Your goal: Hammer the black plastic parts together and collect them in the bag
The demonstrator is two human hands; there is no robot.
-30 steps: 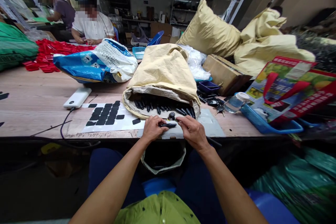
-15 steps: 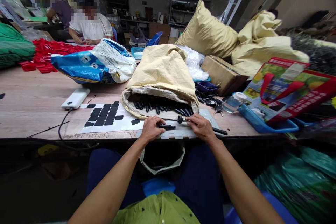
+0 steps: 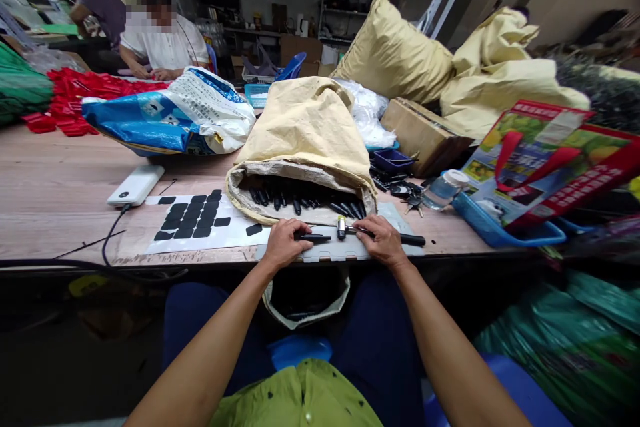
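Observation:
My left hand is closed on a slim black pen-like piece that lies along a grey pad at the table's front edge. My right hand grips a small hammer. Its head has a yellowish end and points toward my left hand, and its black handle sticks out to the right behind my fingers. Just beyond both hands lies a cream cloth sack, its mouth facing me. Several black pieces like the held one show inside the mouth.
Left are a sheet of black stickers and a white power bank with a cable. A jar, keys and a blue basket stand right. Behind are a blue-white bag, red pieces and two people.
The hammer head has rolled in my right hand, and its yellowish end now shows. The whole view has shifted slightly; my left hand keeps the black piece in nearly the same place.

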